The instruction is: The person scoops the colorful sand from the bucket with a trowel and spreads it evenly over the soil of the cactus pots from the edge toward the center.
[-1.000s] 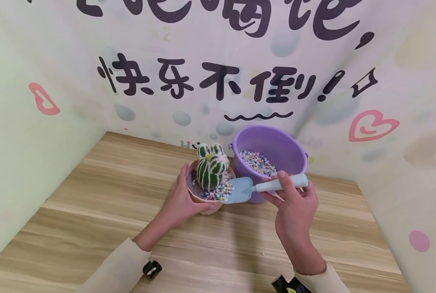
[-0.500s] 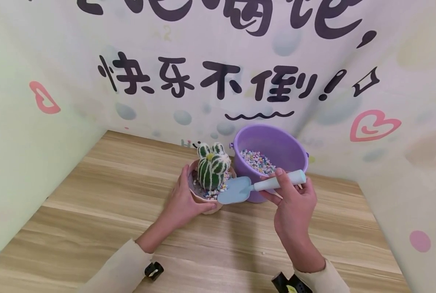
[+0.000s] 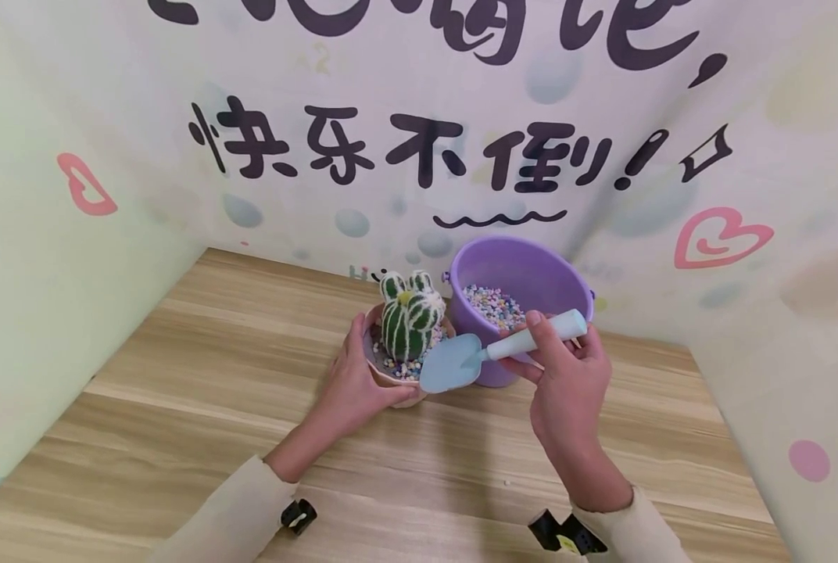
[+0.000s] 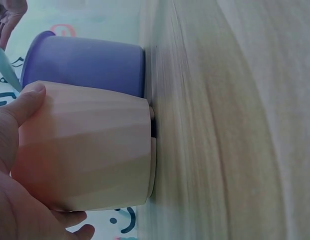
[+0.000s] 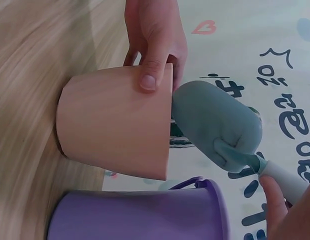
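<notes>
A ribbed pink plastic pot [image 3: 391, 375] stood upright on the wood, holding a green cactus [image 3: 406, 320]; a pale blue plastic trowel [image 3: 461, 361] tilted at its rim.

Left hand [image 3: 352, 383] curled in a sideways grip, right hand [image 3: 567, 383] fingers pinched, wrist raised.

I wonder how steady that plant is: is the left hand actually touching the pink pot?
Touching. In the left wrist view the left hand wraps the pink pot, thumb pressed flat on its side with no gap; the head view agrees.

Purple bucket [image 3: 524, 277], pale-blue trowel [image 3: 454, 362]
</notes>
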Motion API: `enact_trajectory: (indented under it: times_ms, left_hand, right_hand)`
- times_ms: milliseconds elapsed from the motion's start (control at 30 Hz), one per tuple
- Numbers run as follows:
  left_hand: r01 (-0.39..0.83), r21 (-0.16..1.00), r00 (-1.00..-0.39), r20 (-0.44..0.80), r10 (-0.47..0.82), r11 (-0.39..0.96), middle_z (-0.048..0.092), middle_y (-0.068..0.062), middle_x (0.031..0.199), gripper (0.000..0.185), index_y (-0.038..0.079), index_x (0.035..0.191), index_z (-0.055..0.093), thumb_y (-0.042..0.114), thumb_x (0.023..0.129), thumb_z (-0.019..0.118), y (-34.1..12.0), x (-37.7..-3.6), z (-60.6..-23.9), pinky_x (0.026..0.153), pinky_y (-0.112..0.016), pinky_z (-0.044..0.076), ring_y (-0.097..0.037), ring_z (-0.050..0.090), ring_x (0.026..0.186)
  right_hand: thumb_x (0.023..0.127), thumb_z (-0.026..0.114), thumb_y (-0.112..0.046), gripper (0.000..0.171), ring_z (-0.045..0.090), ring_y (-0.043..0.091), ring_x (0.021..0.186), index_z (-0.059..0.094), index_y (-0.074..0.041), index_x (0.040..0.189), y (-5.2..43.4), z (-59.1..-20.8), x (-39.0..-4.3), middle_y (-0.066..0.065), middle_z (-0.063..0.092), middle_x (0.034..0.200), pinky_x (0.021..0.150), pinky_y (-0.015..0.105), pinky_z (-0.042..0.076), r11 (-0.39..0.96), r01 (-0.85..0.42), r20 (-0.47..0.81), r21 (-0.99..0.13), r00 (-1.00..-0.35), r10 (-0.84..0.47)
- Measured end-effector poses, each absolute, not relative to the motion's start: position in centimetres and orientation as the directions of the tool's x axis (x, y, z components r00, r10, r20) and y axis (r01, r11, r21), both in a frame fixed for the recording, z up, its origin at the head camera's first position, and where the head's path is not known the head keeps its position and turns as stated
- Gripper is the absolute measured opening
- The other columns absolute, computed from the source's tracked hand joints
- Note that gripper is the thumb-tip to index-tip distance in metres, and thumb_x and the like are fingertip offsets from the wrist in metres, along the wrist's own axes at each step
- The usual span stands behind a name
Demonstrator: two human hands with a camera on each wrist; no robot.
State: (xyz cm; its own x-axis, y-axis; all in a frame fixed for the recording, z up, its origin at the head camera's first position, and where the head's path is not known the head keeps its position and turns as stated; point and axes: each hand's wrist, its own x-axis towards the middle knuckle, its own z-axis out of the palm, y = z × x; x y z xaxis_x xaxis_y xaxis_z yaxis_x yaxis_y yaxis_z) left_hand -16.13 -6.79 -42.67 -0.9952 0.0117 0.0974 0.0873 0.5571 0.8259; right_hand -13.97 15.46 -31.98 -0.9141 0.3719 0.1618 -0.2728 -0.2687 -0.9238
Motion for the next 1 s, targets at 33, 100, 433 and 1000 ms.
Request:
enact_trajectory:
  times_ms: [33, 100, 433, 1000]
  left_hand:
    - [0.092, 0.825, -0.995, 0.102, 0.012, 0.557, 0.022, -0.021, 0.158, 0.135, 0.012, 0.156, 0.003, 0.046, 0.06, 0.091, -6.8, -16.1, -42.6, 0.111, -0.062, 0.027, -0.045, 0.027, 0.14]
    - [0.098, 0.825, -0.994, 0.11, 0.011, 0.557, 0.022, -0.022, 0.157, 0.135, 0.012, 0.156, 0.003, 0.046, 0.06, 0.091, -6.7, -16.1, -42.7, 0.111, -0.062, 0.027, -0.045, 0.028, 0.14]
    - [0.108, 0.849, -0.994, 0.092, 0.056, 0.517, 0.019, -0.019, 0.158, 0.14, 0.014, 0.156, 0.003, 0.052, 0.055, 0.091, -7.5, -16.4, -43.0, 0.112, -0.06, 0.026, -0.042, 0.025, 0.142]
    - [0.271, 0.889, -0.943, 0.168, 0.289, 0.368, 0.021, -0.009, 0.16, 0.135, 0.013, 0.155, 0.004, 0.034, 0.058, 0.095, -9.2, -18.7, -42.8, 0.12, -0.046, 0.018, -0.026, 0.021, 0.146]
  right_hand:
    - [0.085, 0.075, -0.013, 0.029, 0.072, 0.024, 0.068, 0.059, 0.002, 0.104, 15.5, -31.8, -14.1, 0.014, 0.068, 0.088, 0.058, 0.045, 0.059, -0.27, -0.271, 0.16, -0.924, -0.914, 0.372]
    - [0.085, 0.075, -0.013, 0.029, 0.072, 0.026, 0.068, 0.06, 0.004, 0.104, 15.6, -31.5, -14.2, 0.014, 0.068, 0.086, 0.058, 0.046, 0.058, -0.277, -0.275, 0.162, -0.921, -0.915, 0.37]
    - [0.084, 0.076, -0.015, 0.034, 0.072, 0.035, 0.078, 0.059, 0.006, 0.105, 17.6, -29.0, -15.3, 0.018, 0.069, 0.086, 0.063, 0.047, 0.058, -0.306, -0.33, 0.202, -0.893, -0.902, 0.382]
    - [0.077, 0.083, -0.012, 0.039, 0.071, 0.038, 0.074, 0.06, 0.006, 0.103, 20.4, -25.3, -17.7, 0.022, 0.068, 0.084, 0.064, 0.049, 0.056, -0.349, -0.408, 0.23, -0.843, -0.862, 0.453]
